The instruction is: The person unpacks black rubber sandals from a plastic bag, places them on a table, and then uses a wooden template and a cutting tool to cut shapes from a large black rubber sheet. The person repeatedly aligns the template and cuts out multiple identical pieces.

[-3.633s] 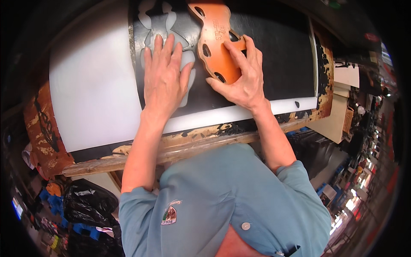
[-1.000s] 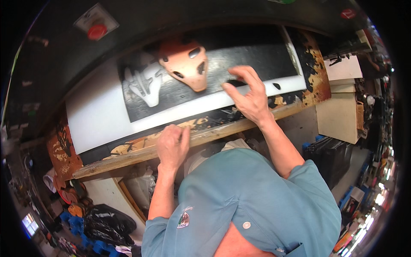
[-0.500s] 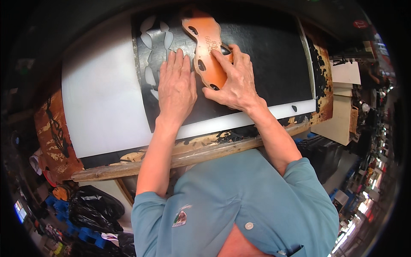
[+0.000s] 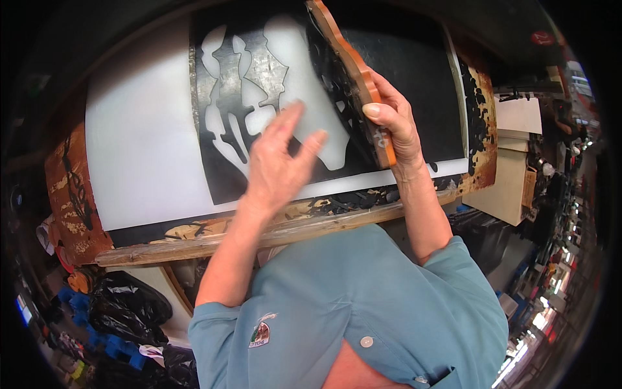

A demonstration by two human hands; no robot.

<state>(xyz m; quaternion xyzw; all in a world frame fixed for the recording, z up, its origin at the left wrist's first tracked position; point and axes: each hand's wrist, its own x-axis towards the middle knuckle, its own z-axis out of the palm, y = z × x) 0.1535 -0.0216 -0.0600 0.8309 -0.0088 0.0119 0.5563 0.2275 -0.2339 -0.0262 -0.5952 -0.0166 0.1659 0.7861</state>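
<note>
My right hand [image 4: 400,123] grips an orange, wavy-edged cutting die [image 4: 355,61], thumb on one side and fingers behind. The die stands tilted on edge above a black sheet [image 4: 408,65]. Dark material with small openings shows along the die's underside; I cannot tell whether it is a cut piece or the sheet. My left hand [image 4: 275,165], blurred by motion, is over the sheet's left part with thumb and fingers apart, holding nothing visible. Near it, a large wavy cut-out [image 4: 295,58] and several smaller ones let the white board [image 4: 146,136] show through.
A wooden rail [image 4: 285,233] runs along the table's near edge, with black scraps [image 4: 343,205] behind it. Black plastic bags [image 4: 126,301] lie below at the left. Beige boxes [image 4: 499,188] stand at the right.
My right hand has lifted the die from lying flat and tipped it up toward the right, uncovering the large cut-out. My left hand has risen off the sheet, its fingers spreading.
</note>
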